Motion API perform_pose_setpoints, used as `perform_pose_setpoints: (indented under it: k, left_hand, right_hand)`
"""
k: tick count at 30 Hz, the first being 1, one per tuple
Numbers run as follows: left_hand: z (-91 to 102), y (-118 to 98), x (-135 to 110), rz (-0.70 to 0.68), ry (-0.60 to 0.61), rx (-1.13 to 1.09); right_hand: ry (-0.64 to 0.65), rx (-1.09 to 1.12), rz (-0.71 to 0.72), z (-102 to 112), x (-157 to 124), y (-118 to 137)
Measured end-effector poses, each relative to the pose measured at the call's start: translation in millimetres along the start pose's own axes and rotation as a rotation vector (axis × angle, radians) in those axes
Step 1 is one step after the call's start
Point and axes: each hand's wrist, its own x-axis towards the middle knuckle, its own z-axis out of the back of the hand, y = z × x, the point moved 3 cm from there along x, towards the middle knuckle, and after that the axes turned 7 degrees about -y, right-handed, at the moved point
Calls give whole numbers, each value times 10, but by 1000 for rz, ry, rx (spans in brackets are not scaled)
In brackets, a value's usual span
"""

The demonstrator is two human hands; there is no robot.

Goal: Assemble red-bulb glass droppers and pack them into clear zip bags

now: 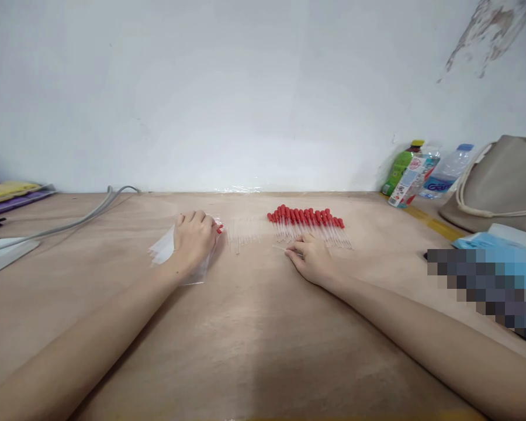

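My left hand (195, 237) is curled, knuckles up, over a fanned stack of clear plastic bags (197, 276). Its fingertips are hidden, and a small red piece (220, 228) shows beside them. My right hand (311, 257) pinches a thin clear tube (279, 248) that points left, close to the tabletop. Just behind this hand lies a row of droppers with red rubber bulbs (309, 216), their clear stems toward me. Between my hands, several thin clear tubes (241, 234) lie side by side on the wooden table (228, 351).
Drink bottles (447, 172) and a printed carton (407, 181) stand at the back right by a grey-beige bag (499, 181). Blue and white packaging (486, 240) lies nearer. A grey cable (92, 213) crosses the left side. The wall (254, 105) closes off the back.
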Motion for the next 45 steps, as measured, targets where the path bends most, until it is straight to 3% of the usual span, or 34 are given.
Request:
perform_pose_setpoints:
  k: [4,9,12,16,23,32,45]
  left_hand:
    - [117,-297,-60,-22,-2,-324]
    - [86,-593,-239,3,216,-655]
    - [44,-612,-293,37,258,-707]
    - [-12,-626,-308,-57,275,-716]
    - [12,-690,-286,-79,201,-800]
    - [76,-731,-300,29,266,-906]
    - [28,-722,-352,36,338,-1024]
  right_hand:
    - [-13,9,-7,-3,-9,-14]
    - [-32,44,5,16,-30,-22]
    - [-14,64,17,31,-36,-3]
    - [-5,64,28,58,-42,42]
    - [-20,60,144,91,-75,132]
    - [-77,129,246,83,-94,156]
    - [-5,266,308,85,-93,192]
